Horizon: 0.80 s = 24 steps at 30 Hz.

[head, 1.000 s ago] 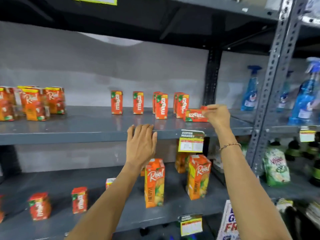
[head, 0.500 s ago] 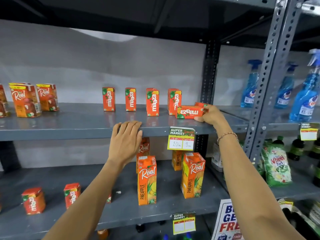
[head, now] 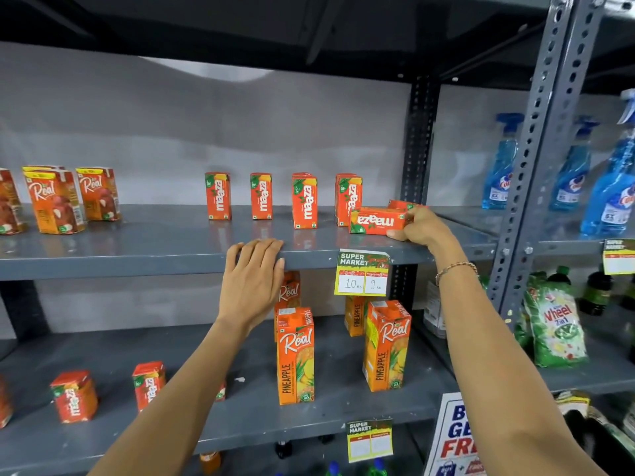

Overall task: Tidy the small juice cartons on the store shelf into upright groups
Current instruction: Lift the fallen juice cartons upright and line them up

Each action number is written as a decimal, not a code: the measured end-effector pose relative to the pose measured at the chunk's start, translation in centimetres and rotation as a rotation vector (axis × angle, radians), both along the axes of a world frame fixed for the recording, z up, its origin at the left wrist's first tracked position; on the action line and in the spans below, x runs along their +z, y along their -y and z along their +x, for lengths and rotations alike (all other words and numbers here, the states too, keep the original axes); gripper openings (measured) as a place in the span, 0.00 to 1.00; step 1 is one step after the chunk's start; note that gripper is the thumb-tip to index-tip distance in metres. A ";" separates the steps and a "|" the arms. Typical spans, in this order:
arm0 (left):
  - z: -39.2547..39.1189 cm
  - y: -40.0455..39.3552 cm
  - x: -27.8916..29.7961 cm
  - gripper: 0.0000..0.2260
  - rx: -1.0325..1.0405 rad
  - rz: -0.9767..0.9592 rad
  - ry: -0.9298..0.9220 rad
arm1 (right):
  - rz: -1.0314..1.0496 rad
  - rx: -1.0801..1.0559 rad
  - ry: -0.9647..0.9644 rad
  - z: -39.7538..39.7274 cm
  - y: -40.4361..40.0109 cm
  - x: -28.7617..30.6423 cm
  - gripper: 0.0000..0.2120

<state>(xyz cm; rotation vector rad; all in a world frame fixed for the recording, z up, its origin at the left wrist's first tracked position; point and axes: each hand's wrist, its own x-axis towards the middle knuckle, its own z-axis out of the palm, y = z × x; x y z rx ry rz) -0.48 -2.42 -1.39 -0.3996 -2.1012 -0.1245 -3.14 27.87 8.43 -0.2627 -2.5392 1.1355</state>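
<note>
On the upper shelf [head: 137,249], my right hand [head: 421,228] has fingers clamped on a small juice carton [head: 376,220] lying sideways beside four upright groups [head: 304,201]. My left hand [head: 252,276] rests flat on the shelf edge, fingers together, holding nothing.

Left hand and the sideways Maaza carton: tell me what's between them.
Head view: only bare grey shelf between left hand and sideways Maaza carton, held by right hand.

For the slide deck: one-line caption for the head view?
Right hand grips a sideways Maaza carton on the grey shelf; left hand rests on its edge.
</note>
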 end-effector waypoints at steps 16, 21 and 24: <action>0.4 0.9 0.6 0.20 -0.014 -0.092 0.030 | 0.609 -0.296 -0.088 0.0 3.7 2.5 0.11; 0.4 3.6 1.5 0.20 -0.072 -0.135 0.043 | -0.310 -0.035 -0.112 1.1 3.7 1.3 0.20; 0.5 6.9 1.7 0.19 -0.033 -0.059 0.031 | -0.605 0.219 -0.098 2.4 6.5 0.6 0.19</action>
